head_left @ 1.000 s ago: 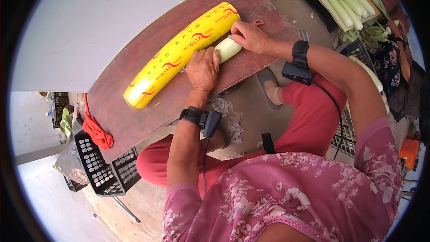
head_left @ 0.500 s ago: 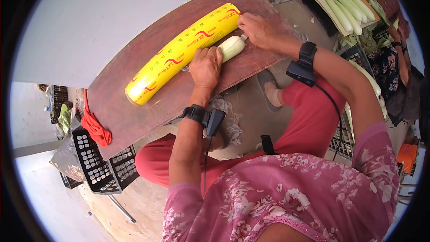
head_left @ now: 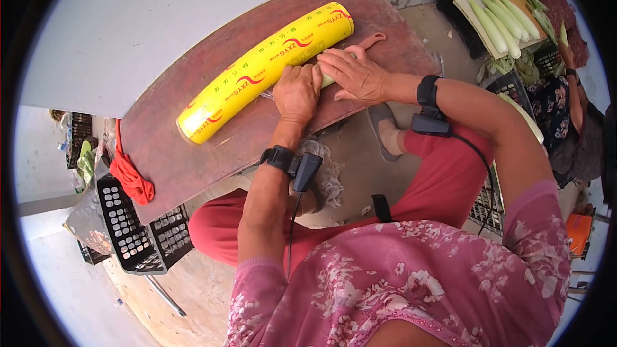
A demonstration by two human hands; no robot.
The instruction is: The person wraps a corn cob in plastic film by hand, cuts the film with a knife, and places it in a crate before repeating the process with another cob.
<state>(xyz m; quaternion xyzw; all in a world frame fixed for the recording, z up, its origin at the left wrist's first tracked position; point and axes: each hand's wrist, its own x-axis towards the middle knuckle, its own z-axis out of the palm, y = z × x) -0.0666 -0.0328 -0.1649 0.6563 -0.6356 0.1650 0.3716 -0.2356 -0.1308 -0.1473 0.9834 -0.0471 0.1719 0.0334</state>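
A pale green, elongated vegetable point(head_left: 327, 81) lies on the reddish-brown table, mostly hidden under my hands. My left hand point(head_left: 296, 92) is closed around its near end, with clear film by the fingers. Over the far part, my right hand point(head_left: 357, 77) lies flat, fingers stretched and thumb apart. A big yellow roll of cling wrap point(head_left: 263, 71) with red lettering rests just beyond both hands. Past my right fingers a reddish handle point(head_left: 373, 40) sticks out on the tabletop; what it belongs to is hidden.
The table point(head_left: 193, 177) has a red cloth point(head_left: 133, 177) hanging at its left corner, above a black crate point(head_left: 128, 225). Several long pale vegetables point(head_left: 504, 22) lie on a board at the upper right. A co-worker's arm point(head_left: 568, 58) shows at the far right.
My right hand has moved from the vegetable's far tip to lie flat over the vegetable, uncovering the reddish handle. My left hand keeps its hold. The view has shifted slightly.
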